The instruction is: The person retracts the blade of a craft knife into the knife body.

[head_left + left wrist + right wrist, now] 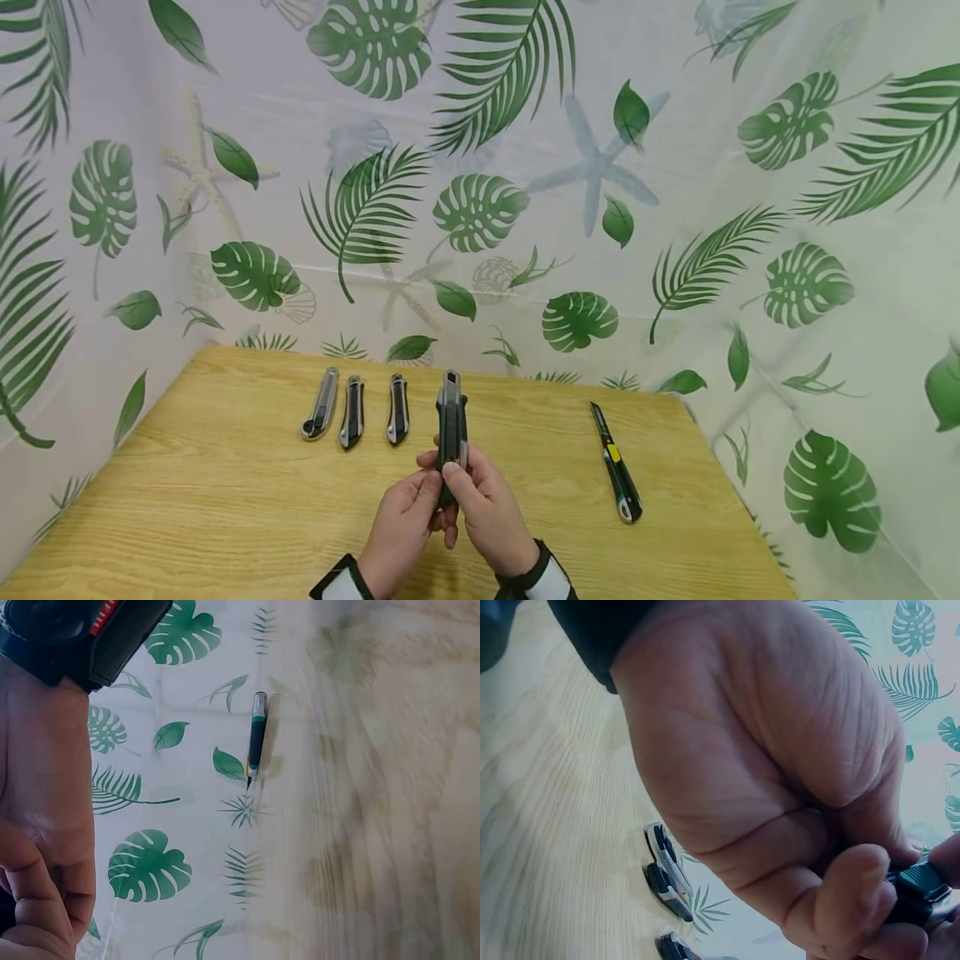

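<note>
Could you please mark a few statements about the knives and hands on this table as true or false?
1. Both hands hold one utility knife upright above the table. True: the left hand and right hand grip its lower end.
2. Five knives lie in the row to the left. False: three knives lie there, side by side.
3. A slim knife with a yellow mark lies alone to the right. True.
4. The right hand is flat on the table. False: its fingers curl round the held knife.
5. The table is bare metal. False: it is light wood grain.
</note>
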`<action>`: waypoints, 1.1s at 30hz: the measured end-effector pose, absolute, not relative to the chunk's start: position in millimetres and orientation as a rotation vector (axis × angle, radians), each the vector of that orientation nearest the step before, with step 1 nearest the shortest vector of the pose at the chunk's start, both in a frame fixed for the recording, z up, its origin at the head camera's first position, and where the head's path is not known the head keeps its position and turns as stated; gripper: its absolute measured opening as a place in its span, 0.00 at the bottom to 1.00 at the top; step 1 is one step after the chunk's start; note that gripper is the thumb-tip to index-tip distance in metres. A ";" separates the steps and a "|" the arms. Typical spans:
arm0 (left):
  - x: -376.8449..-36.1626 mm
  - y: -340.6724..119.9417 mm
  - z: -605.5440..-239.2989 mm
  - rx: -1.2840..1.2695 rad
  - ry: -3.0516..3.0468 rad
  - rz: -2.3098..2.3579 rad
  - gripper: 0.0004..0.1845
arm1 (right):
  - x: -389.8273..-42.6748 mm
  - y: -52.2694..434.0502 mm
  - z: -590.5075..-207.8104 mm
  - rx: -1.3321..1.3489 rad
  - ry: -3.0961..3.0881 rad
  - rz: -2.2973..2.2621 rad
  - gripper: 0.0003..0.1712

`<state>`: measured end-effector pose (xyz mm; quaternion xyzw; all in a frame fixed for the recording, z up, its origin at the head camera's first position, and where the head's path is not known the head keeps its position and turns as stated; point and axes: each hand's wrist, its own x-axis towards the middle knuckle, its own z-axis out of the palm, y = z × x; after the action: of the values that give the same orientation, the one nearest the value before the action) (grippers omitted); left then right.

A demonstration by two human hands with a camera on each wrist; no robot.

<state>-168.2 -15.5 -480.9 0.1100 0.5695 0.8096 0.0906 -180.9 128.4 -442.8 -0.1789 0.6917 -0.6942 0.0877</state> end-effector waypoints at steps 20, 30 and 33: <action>-174.8 -7.7 -495.1 0.377 2.669 1.923 0.20 | -207.4 134.3 -450.0 -0.144 2.801 -1.721 0.21; -177.1 -12.3 -495.4 0.350 2.604 1.842 0.22 | -289.7 130.2 -456.9 -0.118 3.006 -1.107 0.14; -175.7 -11.3 -495.2 0.418 2.586 1.867 0.21 | -310.3 122.8 -467.7 -0.089 3.063 -0.877 0.19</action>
<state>-175.7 -11.3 -495.2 0.1299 0.8033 0.5800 -0.0378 -310.3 122.8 -467.7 -0.0280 0.9607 -0.2751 -0.0227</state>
